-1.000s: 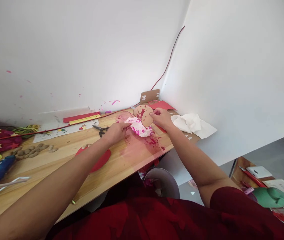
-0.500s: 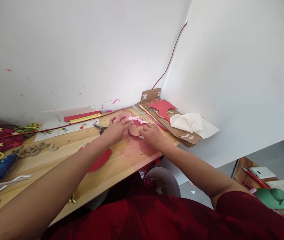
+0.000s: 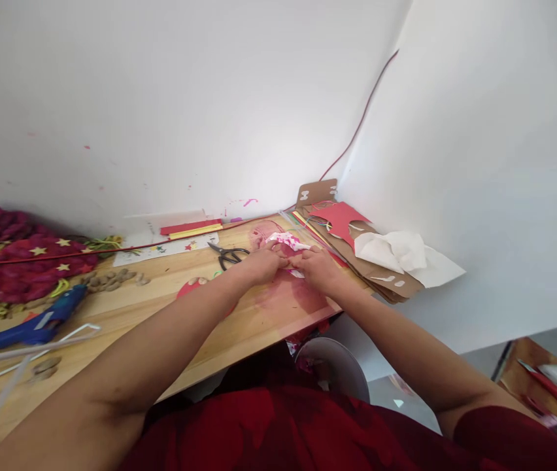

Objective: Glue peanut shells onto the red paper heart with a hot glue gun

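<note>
My left hand [image 3: 269,263] and my right hand [image 3: 318,268] meet over the pink-stained part of the wooden table, fingers curled inward. Between them they grip a small round tan piece, now mostly covered by the fingers. Just behind the fingertips is a crumpled white tissue [image 3: 287,241] with pink stains. Black-handled scissors [image 3: 232,255] lie open to the left of my left hand. A red round piece [image 3: 187,288] with pale pebble-like bits on it is partly hidden under my left forearm.
A blue glue gun [image 3: 46,320], brown shells or pebbles [image 3: 109,280] and a magenta yarn bundle with stars [image 3: 38,265] occupy the left. Brown cardboard [image 3: 386,271], red cut paper [image 3: 342,216] and white crumpled paper [image 3: 401,252] lie right. A bin [image 3: 337,366] stands below the edge.
My hands have drawn closer together and their fingers have curled around the tan piece, which showed more openly before. The view has turned left, bringing in more of the glue gun and yarn.
</note>
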### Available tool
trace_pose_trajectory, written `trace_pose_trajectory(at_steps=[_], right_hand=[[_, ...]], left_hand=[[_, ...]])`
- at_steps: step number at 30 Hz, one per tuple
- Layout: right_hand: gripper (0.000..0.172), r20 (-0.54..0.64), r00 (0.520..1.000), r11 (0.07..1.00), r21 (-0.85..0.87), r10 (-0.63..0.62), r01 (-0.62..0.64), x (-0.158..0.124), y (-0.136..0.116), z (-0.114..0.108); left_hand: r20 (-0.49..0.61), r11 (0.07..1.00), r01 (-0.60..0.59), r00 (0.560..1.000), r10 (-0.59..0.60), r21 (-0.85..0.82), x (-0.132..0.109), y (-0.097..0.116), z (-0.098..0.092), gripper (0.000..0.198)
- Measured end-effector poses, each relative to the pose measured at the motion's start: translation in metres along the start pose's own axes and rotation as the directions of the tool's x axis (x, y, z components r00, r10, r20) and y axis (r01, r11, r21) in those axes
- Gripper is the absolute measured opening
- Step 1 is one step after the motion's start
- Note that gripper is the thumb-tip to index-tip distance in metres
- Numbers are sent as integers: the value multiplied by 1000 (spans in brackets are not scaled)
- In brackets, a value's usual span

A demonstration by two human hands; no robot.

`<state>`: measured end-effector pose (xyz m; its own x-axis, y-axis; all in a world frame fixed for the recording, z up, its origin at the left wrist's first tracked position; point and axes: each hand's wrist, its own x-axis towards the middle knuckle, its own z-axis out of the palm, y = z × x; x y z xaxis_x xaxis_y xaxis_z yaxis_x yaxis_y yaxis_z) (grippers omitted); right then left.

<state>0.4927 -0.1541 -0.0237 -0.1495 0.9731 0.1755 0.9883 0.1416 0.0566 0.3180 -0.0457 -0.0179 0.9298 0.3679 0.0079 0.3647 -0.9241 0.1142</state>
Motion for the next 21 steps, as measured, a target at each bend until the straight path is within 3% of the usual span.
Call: trace_pose_trajectory(at_steps=[5,8,12,15,18,21], right_hand=[[26,-201,979,998,52,38,-28,-11,12,-31],[25,-309,949,999,23,54,-50,-20,11,-49],[29,-396,917,998,30,58,-50,-22,-3,-64],[36,-457,884,993,103,98,-57,-18,-9,-65],[52,-426,886,978,175,182,-116,-15,-8,-62],[45,-197,965,976,165,174,-143,-9,-6,-54]], left_hand=[[-259,994,58,963,-80,-92,-21,3,-22,46],[-371,994,25,926,-62,-103,-33,10,-31,34],[-518,987,56,845,-128,-153,-36,14,-42,27],[-560,962,119,793,-241,-245,-41,4,-55,26],[-568,898,213,713,-412,-384,-59,-19,-71,23],[-432,729,370,619,-656,-576,-88,-50,-82,29]])
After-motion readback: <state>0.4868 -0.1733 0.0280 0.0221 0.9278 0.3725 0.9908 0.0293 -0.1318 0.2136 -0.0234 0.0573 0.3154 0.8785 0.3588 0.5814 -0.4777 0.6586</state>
